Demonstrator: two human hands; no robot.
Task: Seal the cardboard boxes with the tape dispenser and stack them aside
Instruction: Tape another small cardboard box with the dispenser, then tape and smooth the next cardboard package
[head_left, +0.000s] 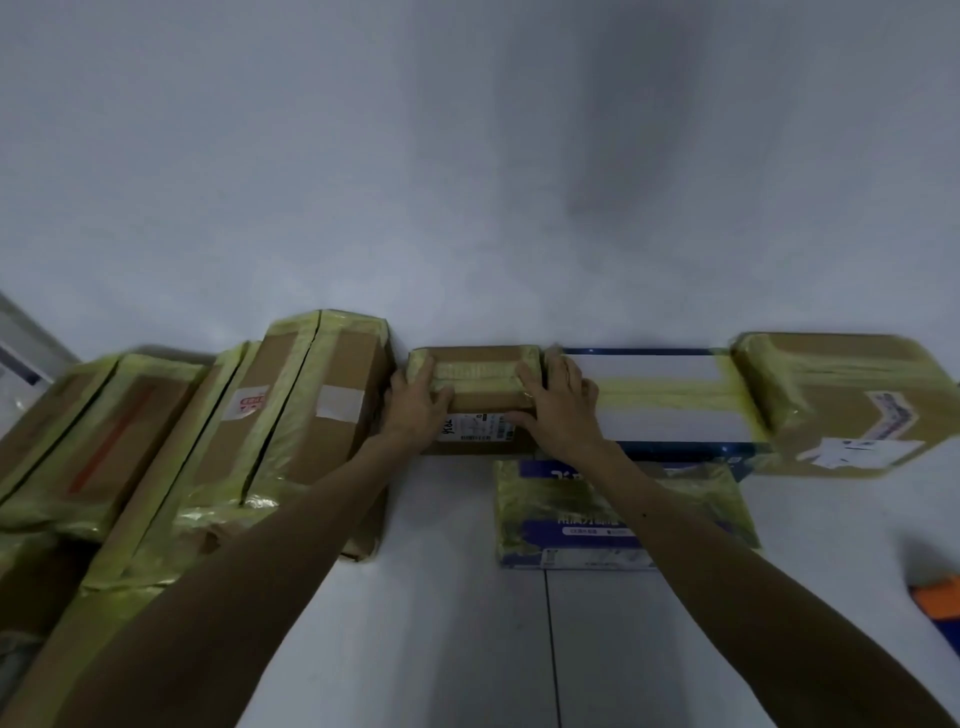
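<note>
- Your left hand (415, 402) and right hand (558, 408) press flat on the small box (480, 397), fingers straight.
- Tight slot: shove crooked and it jams against the blue box (665, 400).

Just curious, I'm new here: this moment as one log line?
left hand: rests on small brown yellow-taped cardboard box | right hand: rests on same box | box: sealed, against white wall

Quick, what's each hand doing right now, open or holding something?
Left hand: open, fingers flat on the small taped box.
Right hand: open, fingers flat on the same box.
</note>
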